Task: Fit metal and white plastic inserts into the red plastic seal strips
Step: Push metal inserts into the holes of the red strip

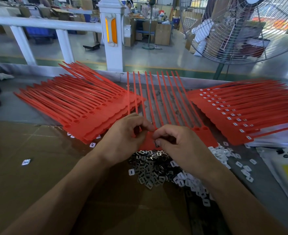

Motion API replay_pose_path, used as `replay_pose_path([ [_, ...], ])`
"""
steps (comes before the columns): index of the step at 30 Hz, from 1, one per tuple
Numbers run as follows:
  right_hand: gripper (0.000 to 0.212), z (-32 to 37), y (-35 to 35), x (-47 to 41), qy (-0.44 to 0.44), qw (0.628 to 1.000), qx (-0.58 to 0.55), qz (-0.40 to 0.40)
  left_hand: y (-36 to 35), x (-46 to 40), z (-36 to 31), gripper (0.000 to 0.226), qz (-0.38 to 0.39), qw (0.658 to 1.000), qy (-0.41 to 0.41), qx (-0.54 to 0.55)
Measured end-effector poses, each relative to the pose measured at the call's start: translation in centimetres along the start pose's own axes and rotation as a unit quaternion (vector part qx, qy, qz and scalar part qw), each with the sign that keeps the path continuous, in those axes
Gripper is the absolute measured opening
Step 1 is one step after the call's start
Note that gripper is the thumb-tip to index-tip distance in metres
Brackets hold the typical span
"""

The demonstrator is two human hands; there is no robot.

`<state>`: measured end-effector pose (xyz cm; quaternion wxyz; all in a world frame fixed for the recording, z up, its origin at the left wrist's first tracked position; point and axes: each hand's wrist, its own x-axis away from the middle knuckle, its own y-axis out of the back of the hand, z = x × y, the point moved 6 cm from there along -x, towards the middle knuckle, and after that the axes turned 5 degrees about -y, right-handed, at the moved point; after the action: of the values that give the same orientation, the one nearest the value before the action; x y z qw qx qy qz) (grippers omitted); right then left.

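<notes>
The fingers of both hands are curled over the near end of the red strip sheet (158, 102), which lies in the middle of the table with its tails pointing away. The right hand (177, 143) pinches small metal inserts against the sheet's base. The left hand (124, 134) grips the same base just beside it; what its fingertips hold is hidden. Just below the hands lies the metal pile (148, 168), and the white pile (195, 185) touches it on the right. An unfilled stack (82, 106) lies to the left, a filled stack (245, 114) with white inserts to the right. Brown cardboard (29, 158) covers the near table. A fan (238, 28) stands behind.
</notes>
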<state>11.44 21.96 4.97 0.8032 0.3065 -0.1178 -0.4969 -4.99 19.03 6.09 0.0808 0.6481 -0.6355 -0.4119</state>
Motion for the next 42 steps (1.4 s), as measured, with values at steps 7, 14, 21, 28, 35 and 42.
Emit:
replay_pose_path([
  [7, 0.016, -0.4, 0.4, 0.1, -0.04, 0.996, -0.075, -0.015, -0.4, 0.1, 0.3, 0.008, 0.037, 0.997, 0.012, 0.059],
  [14, 0.01, 0.0, 0.5, 0.2, -0.046, 0.991, -0.129, -0.009, -0.5, 0.0, 0.3, 0.009, 0.046, 0.995, 0.003, 0.091],
  [21, 0.01, 0.5, 1.0, 0.2, 0.001, 0.99, -0.131, -0.054, -0.6, 0.0, 0.4, 0.025, 0.033, 0.99, 0.018, 0.133],
  [28, 0.016, 1.5, 1.3, 0.2, 0.067, 0.986, -0.132, -0.079, -1.8, 0.1, 1.2, 0.023, 0.049, 0.947, 0.11, 0.296],
  [35, 0.019, 1.4, 1.2, 0.2, 0.064, 0.984, -0.134, -0.101, -1.6, 0.3, 1.5, 0.019, 0.022, 0.925, 0.141, 0.352],
  [42, 0.017, 1.4, 1.1, 0.2, 0.049, 0.987, -0.115, -0.104, -1.0, 0.3, 1.2, 0.026, -0.005, 0.932, 0.127, 0.34],
])
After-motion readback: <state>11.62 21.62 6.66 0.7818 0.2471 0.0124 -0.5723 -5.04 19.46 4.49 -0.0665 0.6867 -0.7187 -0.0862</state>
